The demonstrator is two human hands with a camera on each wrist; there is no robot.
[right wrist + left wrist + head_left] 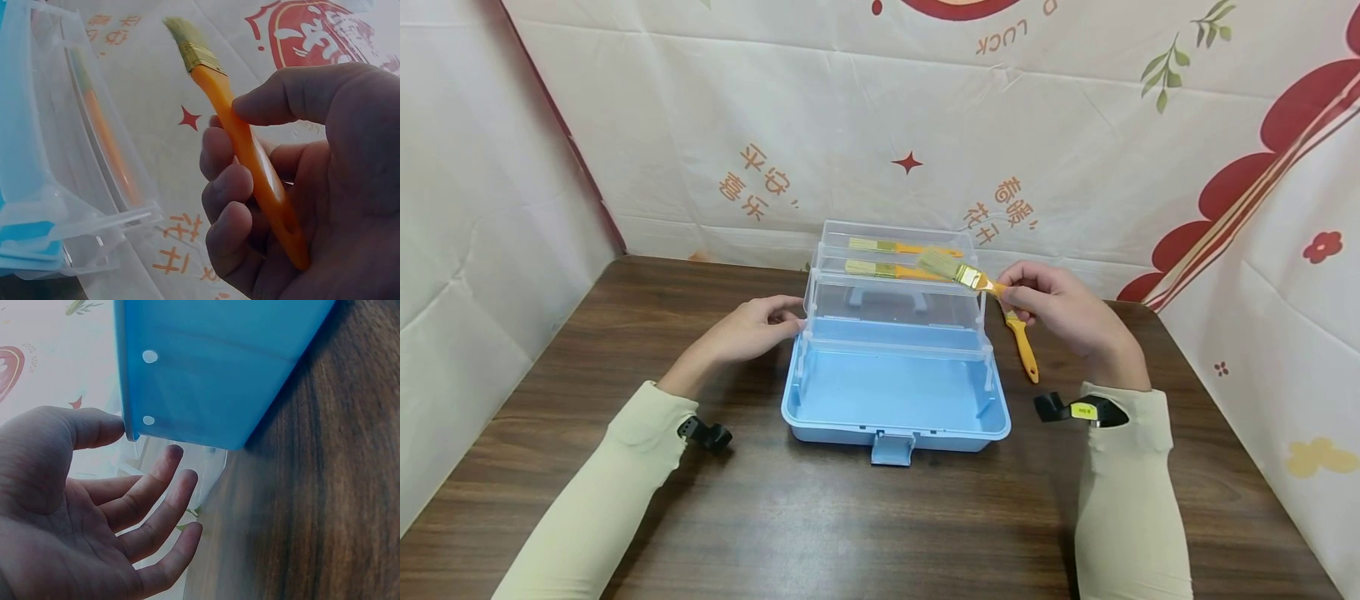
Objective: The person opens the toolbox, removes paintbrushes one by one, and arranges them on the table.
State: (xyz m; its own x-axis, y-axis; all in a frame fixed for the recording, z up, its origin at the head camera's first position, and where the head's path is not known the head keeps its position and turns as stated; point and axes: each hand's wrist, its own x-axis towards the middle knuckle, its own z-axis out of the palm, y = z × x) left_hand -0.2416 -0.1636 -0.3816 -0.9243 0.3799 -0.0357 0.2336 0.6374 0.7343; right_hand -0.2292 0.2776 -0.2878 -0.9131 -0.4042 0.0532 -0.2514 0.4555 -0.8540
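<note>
In the head view, a light blue toolbox (880,392) stands with its clear tiers unfolded at the back. My right hand (1060,304) grips a paintbrush (250,144) by its orange handle, bristles pointing up and left, above the right side of the clear trays (895,300). Two more paintbrushes, one upper (906,247) and one lower (887,270), lie in these trays. On the table beside the box's right side is another paintbrush (1024,346), its bristle end hidden behind my hand. My left hand (94,506) has its thumb against the box's rim, with the other fingers loosely spread.
The box's front latch (892,449) hangs down toward the near side of the brown wooden table (820,525). Printed cloth (865,150) hangs behind and at both sides of the table. Each wrist carries a black camera strap.
</note>
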